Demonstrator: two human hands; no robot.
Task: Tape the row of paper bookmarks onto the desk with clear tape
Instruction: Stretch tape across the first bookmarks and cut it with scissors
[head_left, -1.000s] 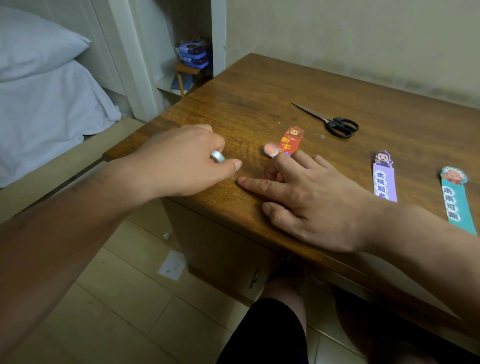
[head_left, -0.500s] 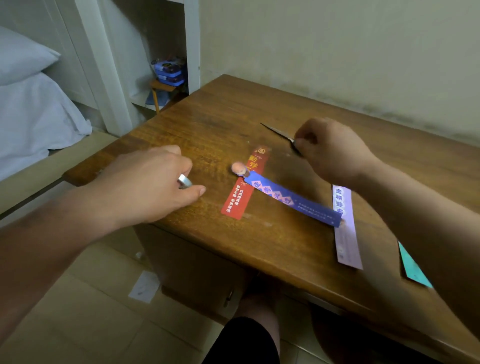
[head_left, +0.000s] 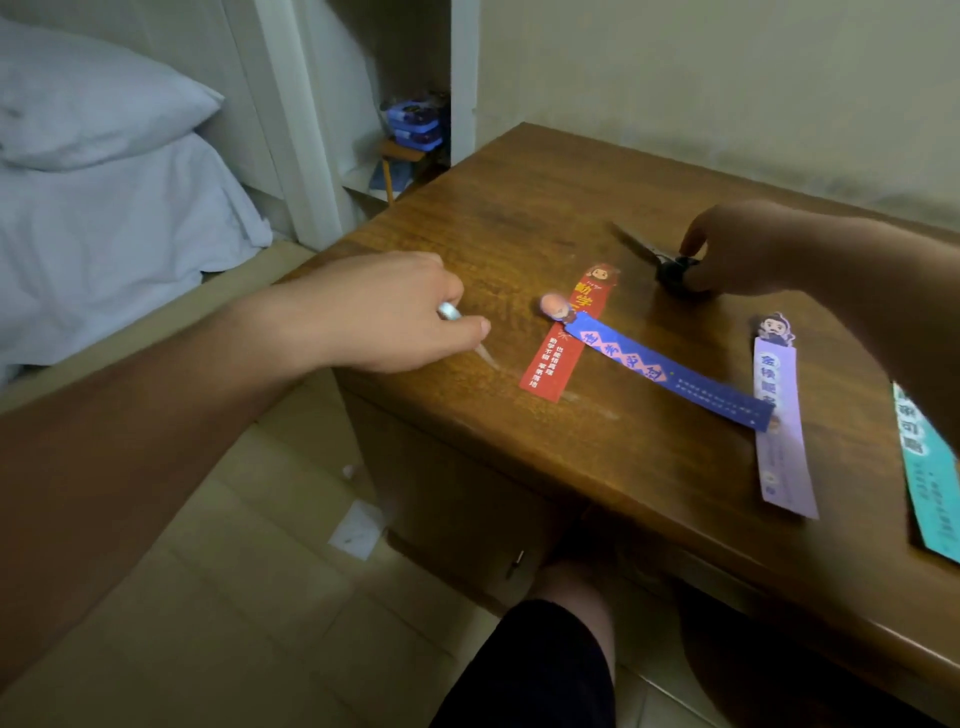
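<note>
We count four on the bench: red bookmark, blue bookmark crossing it, lilac bookmark, teal bookmark — cut off at the edge. Our left hand pinches one mostly hidden tape roll; our right hand grips one blurred scissors.

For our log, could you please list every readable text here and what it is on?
"勤学": red paper bookmark; small print blurred.
"金榜题": lilac paper bookmark; rest covered.
"可期": teal paper bookmark; top hidden.
Blue paper bookmark: characters too blurred.

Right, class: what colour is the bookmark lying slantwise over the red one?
The slanted bookmark is dark blue; the head view shows it.
</note>
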